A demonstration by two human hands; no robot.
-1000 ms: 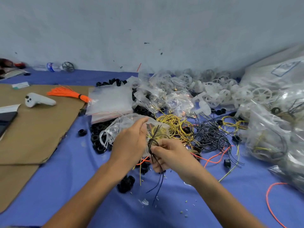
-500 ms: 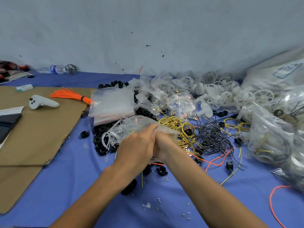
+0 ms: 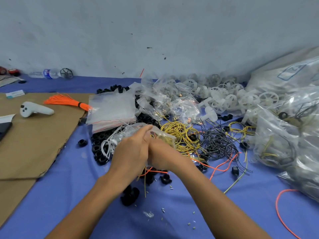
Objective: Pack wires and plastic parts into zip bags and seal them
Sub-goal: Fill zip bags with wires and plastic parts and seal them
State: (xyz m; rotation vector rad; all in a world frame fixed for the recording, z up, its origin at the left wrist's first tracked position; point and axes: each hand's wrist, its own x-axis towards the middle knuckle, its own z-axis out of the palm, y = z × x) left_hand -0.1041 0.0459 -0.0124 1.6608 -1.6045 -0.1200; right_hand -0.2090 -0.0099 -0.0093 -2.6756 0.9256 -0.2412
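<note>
2 hands meet just above the middle of the blue surface. The left hand has its fingers and thumb clamped on the top edge of a clear zip bag, which shows yellow wire inside and sits slightly off the surface, between the 2 hands. The right hand presses against the left one from the right. Its fingers are hidden behind the left hand and the bag, so I cannot tell whether they are together or apart.

Just right of the bag lie loose yellow wires, then a tangle of black wires. White wires and black plastic rings lie to the left of the hands. A stack of empty zip bags rests behind them, and white plastic wheels are heaped near the wall. Filled bags pile up at the right. On the cardboard at the left lie an orange wire bundle and a white controller.
</note>
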